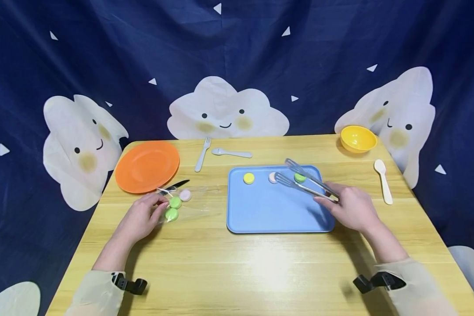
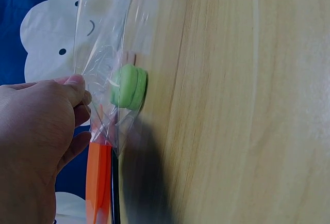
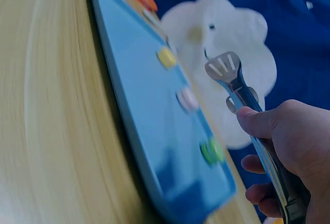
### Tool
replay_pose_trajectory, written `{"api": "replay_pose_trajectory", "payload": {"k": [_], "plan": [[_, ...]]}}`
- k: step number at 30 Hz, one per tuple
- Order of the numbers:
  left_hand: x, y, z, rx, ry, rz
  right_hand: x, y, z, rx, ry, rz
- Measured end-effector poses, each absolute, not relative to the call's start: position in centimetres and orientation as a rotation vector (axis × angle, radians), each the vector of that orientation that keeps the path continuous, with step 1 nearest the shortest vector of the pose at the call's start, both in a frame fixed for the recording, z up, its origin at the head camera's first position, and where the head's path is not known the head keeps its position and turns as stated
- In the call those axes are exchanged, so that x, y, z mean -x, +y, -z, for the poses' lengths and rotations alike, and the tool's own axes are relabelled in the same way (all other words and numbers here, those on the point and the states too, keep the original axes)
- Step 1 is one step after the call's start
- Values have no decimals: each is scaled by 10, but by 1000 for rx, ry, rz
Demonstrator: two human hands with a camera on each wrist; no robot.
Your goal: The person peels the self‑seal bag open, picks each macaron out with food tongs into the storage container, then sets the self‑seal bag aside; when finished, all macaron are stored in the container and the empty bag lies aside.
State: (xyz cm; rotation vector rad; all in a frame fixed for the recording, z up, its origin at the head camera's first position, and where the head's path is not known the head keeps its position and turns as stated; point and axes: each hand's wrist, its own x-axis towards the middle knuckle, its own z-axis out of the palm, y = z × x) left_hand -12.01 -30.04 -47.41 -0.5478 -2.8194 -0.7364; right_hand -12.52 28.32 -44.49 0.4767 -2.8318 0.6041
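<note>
My left hand [image 1: 144, 215] pinches the edge of a clear plastic bag [image 2: 103, 43] on the left of the table. Inside the bag lie two green macarons [image 1: 172, 214] and a pale pink one [image 1: 185, 195]. In the right hand [image 1: 353, 206] I grip metal tongs [image 3: 247, 97], their slotted ends apart with nothing between them, over the blue tray [image 1: 276, 210]. Along the tray's far side sit a yellow macaron [image 1: 248, 178], a pale pink macaron [image 3: 187, 100] and a green macaron [image 3: 212, 151]. The tongs partly cover the pink and green ones in the head view.
An orange plate [image 1: 147, 166] stands at the back left, with a dark-bladed knife [image 1: 177, 184] beside it. A grey fork [image 1: 203, 154] and grey spoon [image 1: 232, 152] lie behind the tray. At the right are a yellow bowl [image 1: 358, 139] and a cream spoon [image 1: 383, 182].
</note>
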Motion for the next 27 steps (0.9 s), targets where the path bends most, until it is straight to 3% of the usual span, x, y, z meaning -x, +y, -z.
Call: {"api": "replay_pose_trajectory", "payload": {"k": [14,27], "plan": [[118,-301,472,520,-2809,708,130,192,439,-832,-2808,-654],[118,-302,472,502,-2826,717,145,114,455,-994,-2907,-446]]}}
